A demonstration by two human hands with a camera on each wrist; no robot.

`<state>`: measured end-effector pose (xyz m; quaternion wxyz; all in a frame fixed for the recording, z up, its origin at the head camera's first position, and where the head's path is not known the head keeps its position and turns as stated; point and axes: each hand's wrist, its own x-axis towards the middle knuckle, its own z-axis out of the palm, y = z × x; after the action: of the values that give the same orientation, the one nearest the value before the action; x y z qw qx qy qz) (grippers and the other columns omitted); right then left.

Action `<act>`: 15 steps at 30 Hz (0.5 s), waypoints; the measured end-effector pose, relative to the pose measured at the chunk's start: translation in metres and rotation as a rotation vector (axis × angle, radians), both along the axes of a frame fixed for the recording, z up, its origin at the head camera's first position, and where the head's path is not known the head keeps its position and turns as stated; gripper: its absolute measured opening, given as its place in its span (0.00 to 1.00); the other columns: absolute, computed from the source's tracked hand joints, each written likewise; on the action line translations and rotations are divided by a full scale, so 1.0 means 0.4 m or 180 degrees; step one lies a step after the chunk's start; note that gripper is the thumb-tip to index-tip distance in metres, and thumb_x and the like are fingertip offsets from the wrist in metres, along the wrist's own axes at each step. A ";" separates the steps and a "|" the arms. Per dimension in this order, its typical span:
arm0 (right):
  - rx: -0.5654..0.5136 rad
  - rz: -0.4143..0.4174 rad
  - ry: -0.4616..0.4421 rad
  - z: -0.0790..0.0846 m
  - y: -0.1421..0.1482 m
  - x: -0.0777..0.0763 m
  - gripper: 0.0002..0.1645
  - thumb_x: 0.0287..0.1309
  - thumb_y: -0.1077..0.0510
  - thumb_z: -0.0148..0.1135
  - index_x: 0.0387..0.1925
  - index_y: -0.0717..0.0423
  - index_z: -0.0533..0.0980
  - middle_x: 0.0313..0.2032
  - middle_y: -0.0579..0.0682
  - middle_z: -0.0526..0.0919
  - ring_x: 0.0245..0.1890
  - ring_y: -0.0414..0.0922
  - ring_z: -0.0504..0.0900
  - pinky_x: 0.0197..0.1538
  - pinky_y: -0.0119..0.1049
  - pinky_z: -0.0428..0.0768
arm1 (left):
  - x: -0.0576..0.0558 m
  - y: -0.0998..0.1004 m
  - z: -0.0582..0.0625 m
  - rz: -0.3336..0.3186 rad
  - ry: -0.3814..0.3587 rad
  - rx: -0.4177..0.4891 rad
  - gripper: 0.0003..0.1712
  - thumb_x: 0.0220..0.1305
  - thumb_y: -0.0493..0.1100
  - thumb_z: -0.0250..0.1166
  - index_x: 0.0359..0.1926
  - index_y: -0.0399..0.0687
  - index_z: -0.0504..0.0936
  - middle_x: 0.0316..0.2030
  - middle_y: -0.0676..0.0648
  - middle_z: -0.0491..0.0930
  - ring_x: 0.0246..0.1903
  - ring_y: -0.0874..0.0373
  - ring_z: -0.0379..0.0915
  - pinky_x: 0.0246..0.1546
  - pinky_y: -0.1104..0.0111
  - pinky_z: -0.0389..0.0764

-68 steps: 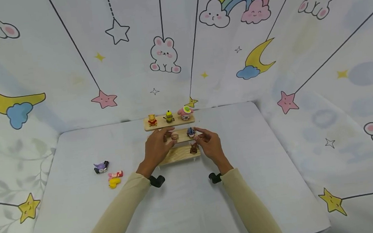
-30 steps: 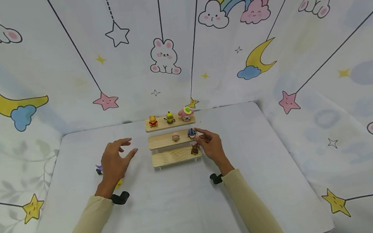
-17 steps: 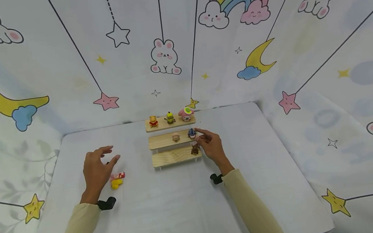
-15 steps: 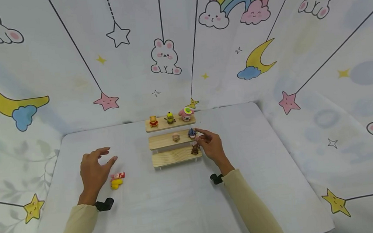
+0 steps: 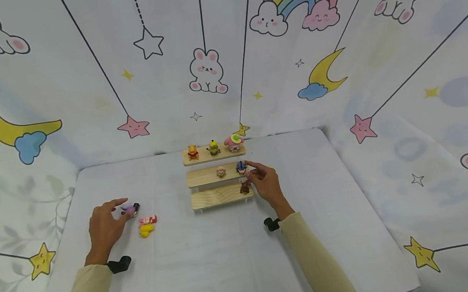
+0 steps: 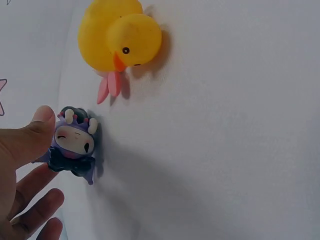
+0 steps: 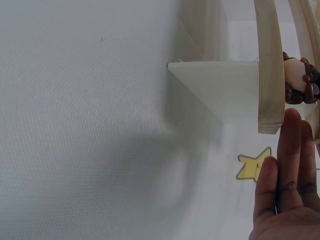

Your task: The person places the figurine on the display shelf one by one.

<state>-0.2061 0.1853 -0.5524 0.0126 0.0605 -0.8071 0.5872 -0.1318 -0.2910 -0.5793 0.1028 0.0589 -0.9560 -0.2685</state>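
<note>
My left hand [image 5: 104,226] reaches around a small purple-and-black figurine [image 6: 74,142] lying on the white table [image 5: 211,264]; its thumb [image 6: 37,135] is right at the figurine's side, and the other fingers are spread. Close by lie a yellow rubber duck [image 6: 120,35] and a pink-and-red figurine [image 5: 148,220]. My right hand [image 5: 265,180] stays at the right end of the middle wooden shelf [image 5: 201,177], its fingertips right at a blue donkey figurine [image 5: 241,166]. In the right wrist view its fingers [image 7: 289,155] look straight, beside a brown figurine [image 7: 297,80].
A three-tier wooden stand stands at the back middle. Its top shelf [image 5: 202,155] bears a bear [image 5: 193,152], a green-yellow figurine [image 5: 213,148] and a pink figurine [image 5: 233,142]. A pale figurine [image 5: 220,171] sits mid-tier. The low shelf [image 5: 213,197] is nearest. A printed cloth wall [image 5: 162,87] rises behind.
My left hand has left the pale figurine on the middle shelf, moved left across the table and come down at the purple-and-black figurine. The right hand has stayed at the shelf's end.
</note>
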 end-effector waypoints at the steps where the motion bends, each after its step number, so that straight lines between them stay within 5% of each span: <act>1: -0.0018 0.0036 -0.0011 0.013 -0.001 0.005 0.24 0.65 0.56 0.64 0.63 0.51 0.77 0.42 0.66 0.86 0.27 0.56 0.80 0.23 0.32 0.69 | 0.001 -0.001 -0.004 -0.0008 -0.0061 0.0018 0.25 0.58 0.42 0.74 0.57 0.45 0.82 0.51 0.33 0.81 0.47 0.37 0.71 0.41 0.48 0.70; 6: -0.0091 0.0085 0.0011 0.038 -0.006 0.016 0.24 0.66 0.60 0.63 0.63 0.55 0.76 0.43 0.70 0.85 0.33 0.71 0.79 0.25 0.30 0.69 | 0.005 -0.003 -0.020 0.0014 -0.0251 0.0154 0.22 0.62 0.41 0.71 0.57 0.46 0.82 0.48 0.36 0.83 0.47 0.40 0.73 0.46 0.46 0.69; 15: -0.0044 0.0006 0.0007 0.041 -0.009 0.019 0.24 0.66 0.60 0.64 0.62 0.54 0.77 0.41 0.64 0.86 0.33 0.61 0.85 0.30 0.31 0.74 | -0.001 -0.005 -0.028 0.0012 -0.0288 0.0295 0.24 0.63 0.43 0.71 0.59 0.44 0.80 0.48 0.36 0.83 0.47 0.40 0.74 0.47 0.46 0.68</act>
<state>-0.1986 0.1815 -0.5358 0.0133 0.0618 -0.8030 0.5926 -0.1324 -0.2929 -0.5906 0.0573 0.0775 -0.9460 -0.3094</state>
